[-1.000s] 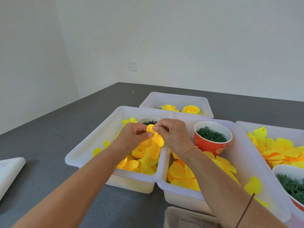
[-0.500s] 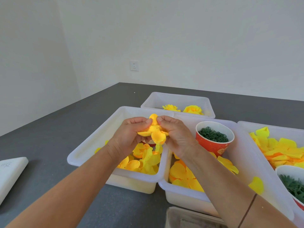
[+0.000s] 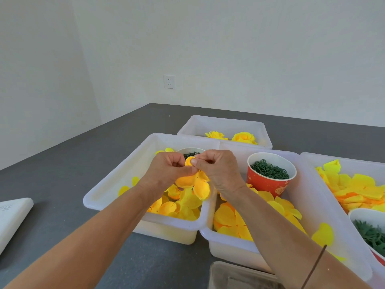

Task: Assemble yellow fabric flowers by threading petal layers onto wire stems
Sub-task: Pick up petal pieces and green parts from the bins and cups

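A single head-worn camera looks forward and down from the near edge of the dark grey table (image 3: pixel 62 163), close over the white plastic bins (image 3: pixel 116 184), facing the far corner where two white walls (image 3: pixel 250 49) meet.

Bright, even, diffuse light; shadows soft and faint. Sharp mid-frame, no glare. Wide-angle bending at edges, near forearms stretched.

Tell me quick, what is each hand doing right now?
Left hand: fingers curled, pinching the yellow petal piece.
Right hand: fingers curled, pinching the same petal piece from the other side.
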A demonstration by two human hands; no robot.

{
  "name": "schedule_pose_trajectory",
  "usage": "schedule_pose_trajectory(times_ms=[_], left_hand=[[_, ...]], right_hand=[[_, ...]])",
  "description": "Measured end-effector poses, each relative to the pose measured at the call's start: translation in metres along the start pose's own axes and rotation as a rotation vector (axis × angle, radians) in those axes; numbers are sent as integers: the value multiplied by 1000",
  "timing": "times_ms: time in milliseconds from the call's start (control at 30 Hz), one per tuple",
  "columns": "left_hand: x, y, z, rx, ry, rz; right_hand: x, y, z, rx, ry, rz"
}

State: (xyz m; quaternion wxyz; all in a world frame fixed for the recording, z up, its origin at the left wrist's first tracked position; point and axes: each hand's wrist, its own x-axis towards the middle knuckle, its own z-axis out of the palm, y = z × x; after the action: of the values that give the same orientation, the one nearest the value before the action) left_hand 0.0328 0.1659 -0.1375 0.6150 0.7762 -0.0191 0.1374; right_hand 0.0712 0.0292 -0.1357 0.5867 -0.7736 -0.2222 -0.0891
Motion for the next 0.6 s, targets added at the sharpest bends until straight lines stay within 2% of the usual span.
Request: schedule_pose_trajectory(times_ms=[67,133,300,400,467,600], left_hand=[[-1,0,3,51,54,63],[-1,0,3,26,73,96],[-2,10,-3,-381,-143,-35],[-1,13,-5,-487,-190,-80],[0,12,-5,-478,-141,-94],[2,8,-2,-325,38,-103]], right_hand=[[-1,-1,3,15,38,37],[-1,-2,3,170,35,131],[2,-8,-7,625,-136,298],[2,-10,-9,817,-269,343],[2,-10,-5,775,-229,334],[3,-2,-2,340,-55,246]])
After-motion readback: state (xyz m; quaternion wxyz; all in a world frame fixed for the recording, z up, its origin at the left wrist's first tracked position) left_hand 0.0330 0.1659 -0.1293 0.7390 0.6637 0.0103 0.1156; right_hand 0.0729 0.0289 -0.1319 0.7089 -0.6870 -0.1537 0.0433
